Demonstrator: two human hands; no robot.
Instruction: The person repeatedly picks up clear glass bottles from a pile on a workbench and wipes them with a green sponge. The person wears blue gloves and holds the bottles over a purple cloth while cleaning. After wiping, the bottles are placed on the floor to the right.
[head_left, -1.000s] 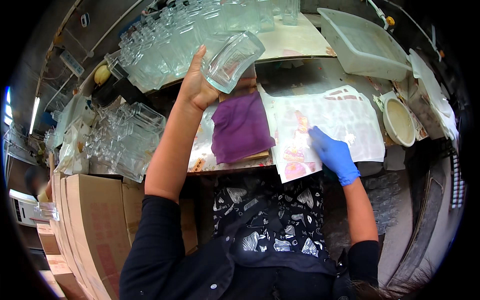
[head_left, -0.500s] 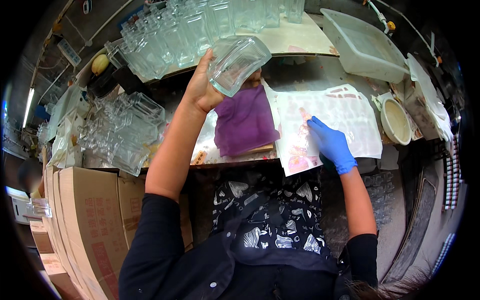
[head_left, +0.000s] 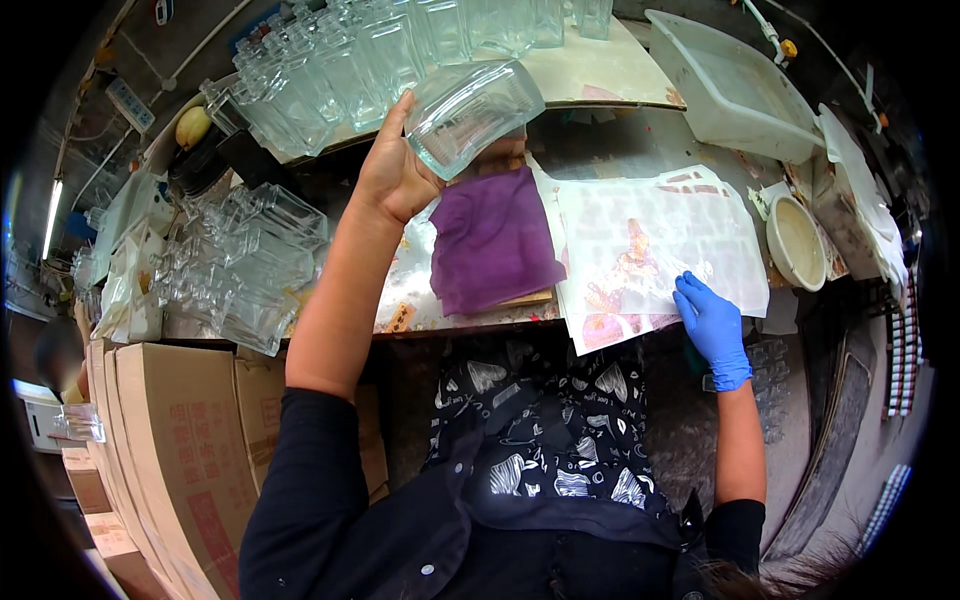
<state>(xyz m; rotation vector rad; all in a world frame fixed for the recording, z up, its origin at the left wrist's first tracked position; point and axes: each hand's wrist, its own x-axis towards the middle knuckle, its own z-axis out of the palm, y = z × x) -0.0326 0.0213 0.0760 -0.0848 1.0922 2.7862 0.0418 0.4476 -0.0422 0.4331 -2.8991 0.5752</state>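
Observation:
My bare left hand [head_left: 392, 172] grips a clear glass bottle [head_left: 475, 112] that is tilted above the bench, its thick base toward me. Below it a purple cloth [head_left: 492, 240] is draped over a flat wooden piece. My right hand, in a blue glove [head_left: 712, 325], rests its bent fingertips, pressed together, on a stack of white sheets [head_left: 735, 225]. Shiny pinkish-gold printed patches [head_left: 637, 250] show on the top sheet, left of these fingers. A pale, thin sheen lies by the fingertips; whether they pinch it is too small to make out.
Several clear bottles [head_left: 390, 50] stand on a raised board at the back; more bottles [head_left: 245, 265] lie piled at left. A translucent plastic tub [head_left: 740, 90] is at back right, with a cream bowl [head_left: 797, 240] nearer. Cardboard boxes [head_left: 190, 430] stand below the bench's left side.
My right hand has moved right and toward me across the sheets, uncovering more of the printed patch. My left hand has shifted slightly left and back with the bottle.

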